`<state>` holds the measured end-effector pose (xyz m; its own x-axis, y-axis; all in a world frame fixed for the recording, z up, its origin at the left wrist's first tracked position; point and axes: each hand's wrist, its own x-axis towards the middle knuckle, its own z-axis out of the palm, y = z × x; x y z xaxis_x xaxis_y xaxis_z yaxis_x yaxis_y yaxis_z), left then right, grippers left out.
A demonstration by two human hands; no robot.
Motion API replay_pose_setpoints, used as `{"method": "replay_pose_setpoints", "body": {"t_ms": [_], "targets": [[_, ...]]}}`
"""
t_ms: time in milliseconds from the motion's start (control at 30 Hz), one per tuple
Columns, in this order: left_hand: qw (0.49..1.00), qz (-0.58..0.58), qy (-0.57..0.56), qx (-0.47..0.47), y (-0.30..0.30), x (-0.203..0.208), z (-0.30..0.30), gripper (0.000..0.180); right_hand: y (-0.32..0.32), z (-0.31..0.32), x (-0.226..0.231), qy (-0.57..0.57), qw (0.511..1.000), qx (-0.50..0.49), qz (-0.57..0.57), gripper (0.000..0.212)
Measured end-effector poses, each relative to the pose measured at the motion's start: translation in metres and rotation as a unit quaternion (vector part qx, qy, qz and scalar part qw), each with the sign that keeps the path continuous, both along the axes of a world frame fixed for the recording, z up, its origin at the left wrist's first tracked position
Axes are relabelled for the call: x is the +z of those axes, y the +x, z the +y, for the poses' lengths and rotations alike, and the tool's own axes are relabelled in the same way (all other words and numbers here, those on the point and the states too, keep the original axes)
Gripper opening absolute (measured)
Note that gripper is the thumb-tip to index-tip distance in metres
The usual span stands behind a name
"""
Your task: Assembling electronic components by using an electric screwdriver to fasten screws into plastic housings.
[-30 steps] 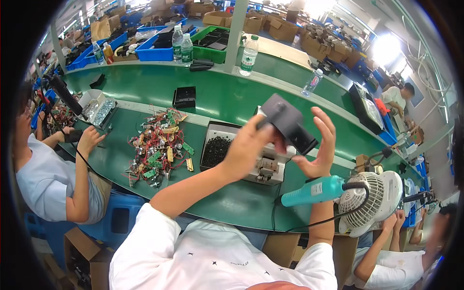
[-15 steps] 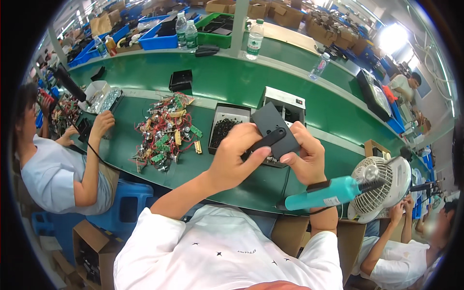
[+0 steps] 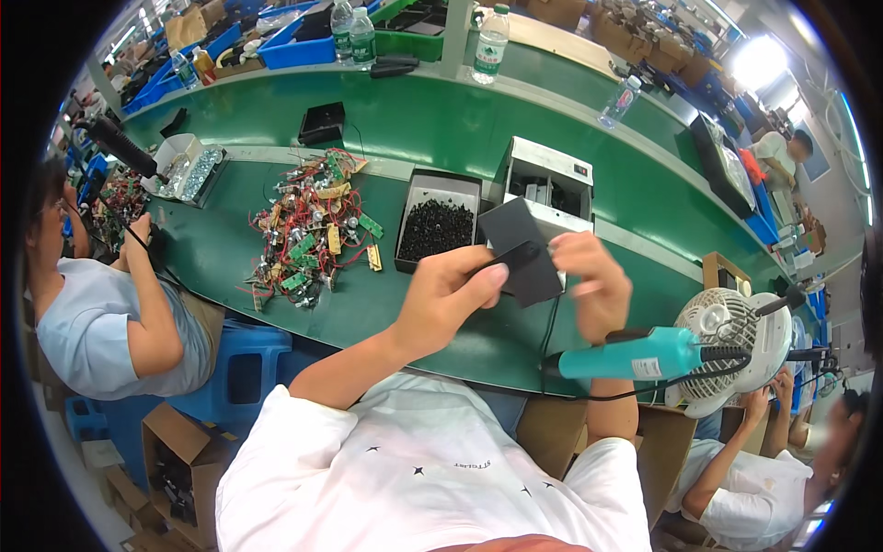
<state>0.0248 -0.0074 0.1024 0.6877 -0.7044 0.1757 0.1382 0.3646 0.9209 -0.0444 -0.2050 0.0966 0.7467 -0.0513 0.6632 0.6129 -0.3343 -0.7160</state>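
Observation:
In front of my chest, my left hand (image 3: 451,290) grips a black rectangular plastic case (image 3: 526,267) by its left side, the thumb pressing on a dark strip-like part that crosses it. My right hand (image 3: 596,281) is at the right edge of the case, fingers bent and apart, slightly blurred; I cannot tell whether a fingertip touches it. A turquoise electric screwdriver (image 3: 630,355) hangs across my right forearm. Behind the case are an open box of small black parts (image 3: 440,230) and a white machine (image 3: 550,175) with a switch.
Left of the box lies a heap of wired circuit boards (image 3: 313,230). A black case (image 3: 322,122) sits farther back. At right stands a white fan (image 3: 727,340). Co-workers sit at left (image 3: 110,313) and right (image 3: 754,478). Bottles (image 3: 490,46) line the far ledge.
My right hand has loosened its grip on the case's right side and moved slightly right. My left hand still holds the case. The co-worker at left has drawn a hand back from the tray.

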Motion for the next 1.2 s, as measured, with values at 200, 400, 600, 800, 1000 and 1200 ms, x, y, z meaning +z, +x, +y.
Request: {"method": "replay_pose_setpoints", "body": {"t_ms": [200,400,600,800,1000,1200], "targets": [[0.991,-0.129,0.014,0.019,0.0,-0.058,0.045,0.008,-0.05,-0.015,-0.028,0.274,0.96,-0.014,0.055,0.071],[0.968,-0.235,0.065,0.053,-0.001,-0.113,0.022,0.007,-0.013,0.018,-0.022,0.347,0.935,-0.044,0.049,0.091],[0.978,-0.119,0.152,0.082,-0.004,-0.117,0.013,0.009,0.028,0.027,-0.013,0.278,0.955,-0.105,0.029,0.091],[0.979,-0.131,0.128,0.092,-0.001,-0.125,0.013,0.012,0.039,0.028,-0.019,0.241,0.959,-0.14,0.048,0.092],[0.979,-0.151,0.108,0.085,-0.001,-0.129,0.012,0.014,0.038,0.022,-0.031,0.248,0.962,-0.108,0.037,0.091],[0.972,-0.179,0.113,0.099,-0.003,-0.126,0.013,0.017,0.027,0.037,-0.005,0.315,0.942,-0.054,0.105,0.089]]}}
